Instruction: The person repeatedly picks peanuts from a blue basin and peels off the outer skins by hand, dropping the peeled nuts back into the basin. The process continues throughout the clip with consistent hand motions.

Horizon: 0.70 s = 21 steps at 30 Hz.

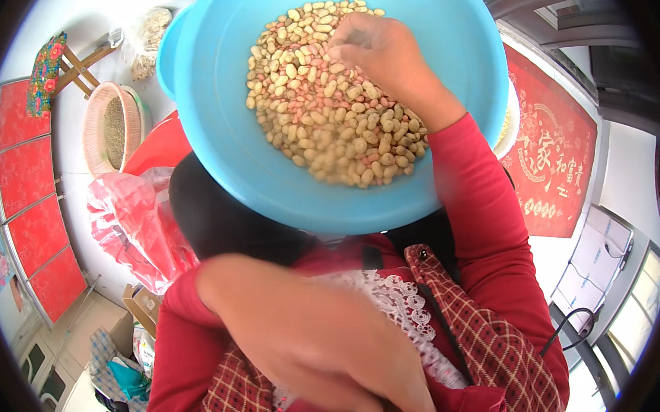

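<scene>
A large blue plastic basin (319, 206) rests on my thighs. In it lie many peanuts in their shells (332, 144), with pink shelled kernels (313, 98) among them. My right hand (378, 52) is over the far part of the heap, its thumb and fingertips brought together; whether something is between them cannot be seen. My left hand (319, 329) is close to the camera, in front of my chest and away from the basin. It is blurred, with its fingers bent downwards, and its fingertips are partly cut off by the lower picture edge.
Left of the basin are a red and clear plastic bag (141, 227), a pink woven basket (93, 129) of small grains and a folding stool (49, 75). A white bowl (513, 121) stands partly hidden behind the basin's right side. A red mat (557, 155) lies farther right.
</scene>
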Available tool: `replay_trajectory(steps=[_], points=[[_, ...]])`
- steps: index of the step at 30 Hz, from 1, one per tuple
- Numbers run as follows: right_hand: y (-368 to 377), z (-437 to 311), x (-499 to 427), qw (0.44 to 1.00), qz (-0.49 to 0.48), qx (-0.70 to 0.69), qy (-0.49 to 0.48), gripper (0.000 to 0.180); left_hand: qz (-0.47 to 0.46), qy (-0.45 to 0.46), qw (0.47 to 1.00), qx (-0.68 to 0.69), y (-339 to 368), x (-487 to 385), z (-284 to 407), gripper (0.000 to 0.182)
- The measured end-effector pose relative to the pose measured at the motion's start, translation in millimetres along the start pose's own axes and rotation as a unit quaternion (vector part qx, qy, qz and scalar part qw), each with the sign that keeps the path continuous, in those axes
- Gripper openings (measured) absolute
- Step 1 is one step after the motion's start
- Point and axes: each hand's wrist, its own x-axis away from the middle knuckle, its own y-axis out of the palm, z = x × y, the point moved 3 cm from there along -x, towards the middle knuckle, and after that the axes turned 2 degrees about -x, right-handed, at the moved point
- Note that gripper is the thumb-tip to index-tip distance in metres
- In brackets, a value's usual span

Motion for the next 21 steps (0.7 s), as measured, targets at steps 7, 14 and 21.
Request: replay_trajectory(steps=[7, 14, 21], points=[[-11, -6, -11, 0.987, 0.115, 0.03, -0.11, 0.022, 0.543, -0.143, 0.709, -0.427, -145, 38, 63, 0.019], [-11, -13, -12, 0.98, 0.127, 0.007, -0.152, 0.024, 0.59, -0.136, 0.745, -0.279, -213, 76, 14, 0.033], [-7, -12, -12, 0.979, 0.119, 0.068, -0.149, 0.022, 0.584, -0.137, 0.774, -0.204, -220, 85, 2, 0.037]])
